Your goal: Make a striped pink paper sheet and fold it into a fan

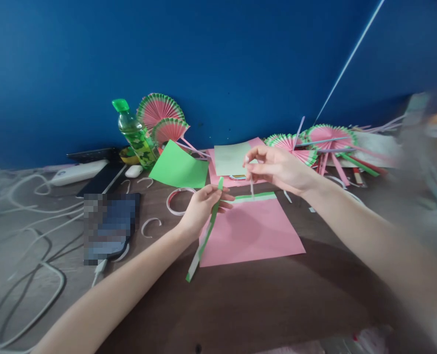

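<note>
My left hand (pixel 200 209) pinches a narrow green paper strip (pixel 205 239) with a whitish band along it; the strip slants down toward me over the pink sheet's left edge. Over the sheet's far edge, my right hand (pixel 279 169) has its thumb and fingers closed on a thin, pale, dangling strip (pixel 251 189), perhaps tape backing. Beneath both hands the pink paper sheet (pixel 253 231) lies flat, with a white and green band (pixel 265 196) along its far edge.
Behind lie a green sheet (pixel 181 166) and a pale green sheet (pixel 231 157). Pleated watermelon-coloured fans (pixel 161 113) lean beside a green bottle (pixel 133 130); more fans (pixel 329 136) lie at right. A tape roll (pixel 174 209), a phone (pixel 118 221) and white cables (pixel 52 265) are at left.
</note>
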{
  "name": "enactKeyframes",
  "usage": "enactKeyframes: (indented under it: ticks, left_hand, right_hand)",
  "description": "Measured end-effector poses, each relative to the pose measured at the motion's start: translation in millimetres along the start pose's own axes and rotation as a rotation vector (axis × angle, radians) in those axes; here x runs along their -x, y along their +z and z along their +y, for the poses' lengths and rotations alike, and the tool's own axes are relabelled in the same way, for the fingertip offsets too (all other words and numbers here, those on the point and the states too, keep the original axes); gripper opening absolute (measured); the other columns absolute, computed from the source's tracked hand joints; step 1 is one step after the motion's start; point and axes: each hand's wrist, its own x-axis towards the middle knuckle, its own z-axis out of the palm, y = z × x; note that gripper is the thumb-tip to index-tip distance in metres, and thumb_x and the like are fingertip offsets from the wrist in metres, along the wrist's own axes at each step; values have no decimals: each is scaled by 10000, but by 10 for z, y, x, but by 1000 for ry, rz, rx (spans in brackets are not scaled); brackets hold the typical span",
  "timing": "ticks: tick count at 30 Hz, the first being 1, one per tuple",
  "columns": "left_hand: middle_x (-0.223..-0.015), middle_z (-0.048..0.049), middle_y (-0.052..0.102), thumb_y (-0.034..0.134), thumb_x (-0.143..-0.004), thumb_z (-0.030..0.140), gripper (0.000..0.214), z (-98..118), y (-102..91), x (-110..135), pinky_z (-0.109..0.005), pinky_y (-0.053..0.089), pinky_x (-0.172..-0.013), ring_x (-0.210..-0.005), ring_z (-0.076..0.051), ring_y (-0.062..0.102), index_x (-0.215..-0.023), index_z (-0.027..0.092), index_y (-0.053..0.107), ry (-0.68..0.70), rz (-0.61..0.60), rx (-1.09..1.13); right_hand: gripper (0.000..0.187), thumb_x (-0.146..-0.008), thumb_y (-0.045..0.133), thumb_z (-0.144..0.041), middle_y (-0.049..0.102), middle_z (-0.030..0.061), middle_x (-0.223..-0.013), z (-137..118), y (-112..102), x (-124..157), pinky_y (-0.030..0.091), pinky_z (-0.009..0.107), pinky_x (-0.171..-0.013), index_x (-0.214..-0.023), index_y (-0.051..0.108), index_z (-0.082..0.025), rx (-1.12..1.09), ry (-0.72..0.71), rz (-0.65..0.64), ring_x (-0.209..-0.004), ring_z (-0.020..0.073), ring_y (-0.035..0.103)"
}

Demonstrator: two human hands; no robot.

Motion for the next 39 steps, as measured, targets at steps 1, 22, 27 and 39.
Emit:
enactKeyframes:
  ticks: [1,22,27,39]
  left_hand:
    - [-823,-62,682,502,-809,223,118,-30,12,-2,-232,459,-606,-635,-110,620,-869,140,560,12,9,60]
    - [-928,-29,663,552,-756,195,297,-374,61,-15,-218,464,-670,-753,-113,598,-1048,188,601,223,94,84]
    - [-977,-48,669,538,-755,181,344,-365,77,-8,-267,475,-756,-835,-147,613,-1096,186,586,234,73,83]
    - [-881,-39,682,544,-777,194,413,-407,60,-12,-224,454,-562,-607,-104,570,-1190,195,560,248,66,93]
  right_hand:
    - [227,-656,683,-251,527,-23,-743,45,43,-8,465,290,-619,-769,502,-175,-60,26,-2,-619,95,556]
    - [390,-678,673,-285,543,-83,-662,666,628,42,527,301,-577,-852,329,-234,-224,-103,230,-585,131,636]
    - [379,-682,668,-302,545,-73,-688,685,624,41,525,305,-577,-818,321,-235,-235,-109,226,-592,126,627]
    - [317,-685,668,-261,526,-67,-709,691,628,29,515,291,-558,-763,365,-212,-229,-93,247,-567,108,615]
